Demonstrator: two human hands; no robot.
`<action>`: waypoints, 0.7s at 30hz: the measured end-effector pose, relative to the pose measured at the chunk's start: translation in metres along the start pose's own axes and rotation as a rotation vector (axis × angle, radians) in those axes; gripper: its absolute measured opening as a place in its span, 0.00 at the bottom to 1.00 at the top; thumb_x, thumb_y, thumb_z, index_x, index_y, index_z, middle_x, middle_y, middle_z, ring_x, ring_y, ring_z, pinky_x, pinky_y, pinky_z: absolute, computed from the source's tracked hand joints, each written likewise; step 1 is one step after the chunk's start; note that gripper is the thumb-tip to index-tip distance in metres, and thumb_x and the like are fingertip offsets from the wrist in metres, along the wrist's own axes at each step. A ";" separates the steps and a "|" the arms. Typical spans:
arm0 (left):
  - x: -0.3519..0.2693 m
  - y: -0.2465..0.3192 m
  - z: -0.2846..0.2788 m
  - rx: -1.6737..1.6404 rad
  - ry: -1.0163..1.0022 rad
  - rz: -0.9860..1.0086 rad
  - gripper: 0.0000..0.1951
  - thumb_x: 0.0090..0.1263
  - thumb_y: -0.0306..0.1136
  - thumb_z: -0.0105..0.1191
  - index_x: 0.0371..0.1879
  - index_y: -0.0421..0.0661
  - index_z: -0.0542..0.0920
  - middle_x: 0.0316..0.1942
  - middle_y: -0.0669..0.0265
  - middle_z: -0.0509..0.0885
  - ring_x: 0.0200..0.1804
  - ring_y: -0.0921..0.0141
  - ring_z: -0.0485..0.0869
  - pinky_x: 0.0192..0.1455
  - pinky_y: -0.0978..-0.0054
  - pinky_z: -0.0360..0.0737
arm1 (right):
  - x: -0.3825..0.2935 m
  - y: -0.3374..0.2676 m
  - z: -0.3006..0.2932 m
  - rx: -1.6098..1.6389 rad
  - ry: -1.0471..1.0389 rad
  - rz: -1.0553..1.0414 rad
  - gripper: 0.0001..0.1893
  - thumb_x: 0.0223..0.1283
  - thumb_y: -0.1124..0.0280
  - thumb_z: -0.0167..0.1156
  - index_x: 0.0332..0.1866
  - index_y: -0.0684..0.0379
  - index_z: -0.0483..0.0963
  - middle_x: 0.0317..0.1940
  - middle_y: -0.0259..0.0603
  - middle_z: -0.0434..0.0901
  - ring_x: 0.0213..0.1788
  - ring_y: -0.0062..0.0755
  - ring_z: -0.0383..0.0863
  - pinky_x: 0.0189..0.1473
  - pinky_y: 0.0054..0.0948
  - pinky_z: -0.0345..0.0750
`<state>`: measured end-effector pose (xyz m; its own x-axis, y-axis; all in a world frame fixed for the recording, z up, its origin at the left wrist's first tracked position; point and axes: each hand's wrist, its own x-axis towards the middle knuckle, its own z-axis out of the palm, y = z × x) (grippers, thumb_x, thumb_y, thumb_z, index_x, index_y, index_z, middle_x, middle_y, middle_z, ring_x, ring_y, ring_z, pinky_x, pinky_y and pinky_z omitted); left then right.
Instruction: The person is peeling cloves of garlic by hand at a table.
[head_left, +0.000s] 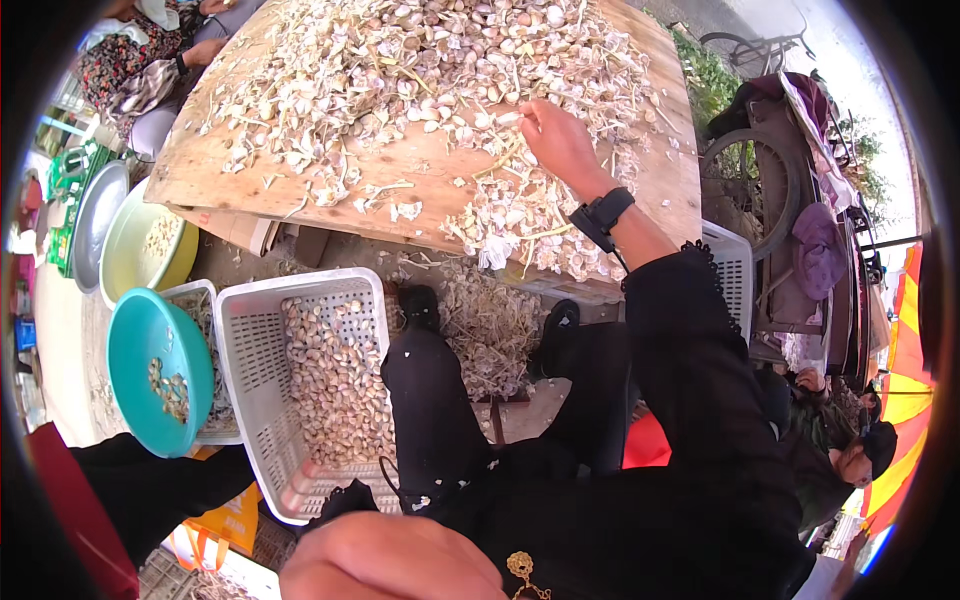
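My right hand (562, 142), with a black band on its wrist, reaches over a wooden board (420, 176). Its thumb and forefinger pinch a pale garlic clove (510, 118) at the near edge of a heap of garlic cloves, skins and dry stalks (450, 52). Loose papery skins (517, 214) lie below that wrist, by the board's front edge. Close to the camera, my left hand (390, 559) shows only its back at the bottom of the view; its fingers are hidden. Beyond it stands a white plastic crate (255, 375) holding many garlic cloves (337, 382).
Left of the crate are a teal basin (131, 375) with some cloves, a yellow basin (124, 255) and a metal basin (101, 225). Skins (491, 330) litter the ground between my feet. Another person (142, 67) sits at upper left; a cart (787, 187) stands at right.
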<state>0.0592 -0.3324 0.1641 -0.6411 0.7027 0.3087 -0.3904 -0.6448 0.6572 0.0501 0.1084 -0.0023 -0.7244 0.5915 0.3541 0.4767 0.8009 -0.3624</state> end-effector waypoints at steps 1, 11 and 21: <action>0.011 0.015 -0.037 0.357 -0.019 -0.028 0.08 0.79 0.31 0.50 0.37 0.42 0.68 0.30 0.66 0.65 0.21 0.79 0.68 0.21 0.80 0.76 | -0.006 -0.010 -0.012 0.058 -0.022 0.046 0.13 0.66 0.66 0.60 0.49 0.62 0.80 0.41 0.53 0.86 0.43 0.45 0.88 0.44 0.39 0.82; 0.027 -0.078 -0.119 0.735 0.046 -0.270 0.24 0.80 0.33 0.50 0.71 0.41 0.64 0.50 0.59 0.81 0.51 0.70 0.82 0.53 0.74 0.79 | -0.119 -0.152 -0.093 0.420 -0.213 -0.367 0.10 0.63 0.73 0.63 0.47 0.62 0.79 0.34 0.44 0.84 0.35 0.38 0.87 0.38 0.30 0.82; 0.043 -0.076 -0.052 1.162 -0.206 -0.200 0.13 0.73 0.25 0.55 0.55 0.38 0.76 0.41 0.50 0.82 0.41 0.53 0.84 0.44 0.66 0.81 | -0.159 -0.169 -0.103 0.401 -0.176 -0.348 0.02 0.61 0.76 0.58 0.37 0.60 0.73 0.27 0.46 0.78 0.28 0.53 0.80 0.29 0.45 0.76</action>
<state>0.0273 -0.2687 0.0914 -0.4780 0.8627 0.1652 0.4279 0.0645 0.9015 0.1355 -0.1114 0.0914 -0.8937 0.2469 0.3747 -0.0069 0.8273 -0.5617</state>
